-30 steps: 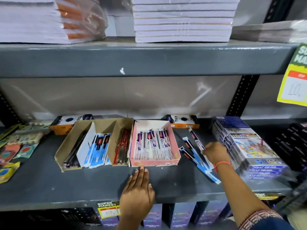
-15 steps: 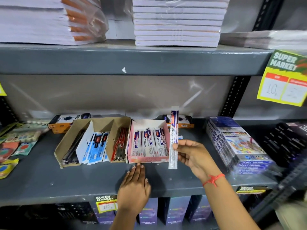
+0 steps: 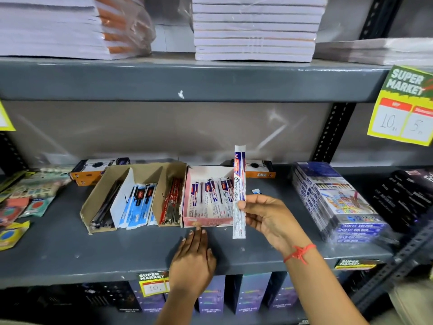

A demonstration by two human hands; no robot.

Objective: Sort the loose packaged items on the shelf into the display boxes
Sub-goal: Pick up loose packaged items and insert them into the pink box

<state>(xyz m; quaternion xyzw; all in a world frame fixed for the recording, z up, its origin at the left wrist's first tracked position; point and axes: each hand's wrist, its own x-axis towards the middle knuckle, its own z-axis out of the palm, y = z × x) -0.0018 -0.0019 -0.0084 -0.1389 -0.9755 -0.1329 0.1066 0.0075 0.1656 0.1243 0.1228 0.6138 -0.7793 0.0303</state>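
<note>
My right hand [image 3: 267, 219] holds a long white, blue and red pen packet [image 3: 239, 184] upright, just right of the pink display box [image 3: 206, 222]. That box contains several matching packets. My left hand [image 3: 193, 259] lies flat on the grey shelf [image 3: 70, 254] with its fingertips at the pink box's front wall. To the left stands a brown cardboard box [image 3: 93, 207] with dividers, holding black pens, blue packets [image 3: 138, 205] and red packets [image 3: 172, 202].
A wrapped stack of colour-pencil boxes [image 3: 335, 202] sits to the right, with dark packs [image 3: 403, 198] beyond. Two orange-black boxes [image 3: 98, 168] lie behind the display boxes. Loose blister packs [image 3: 21, 200] lie at far left. A small blue scrap [image 3: 256, 191] rests behind my right hand.
My right hand lifted one packet from the loose ones on the shelf and now holds it upright beside the pink box. My left hand has stayed at the box's front.
</note>
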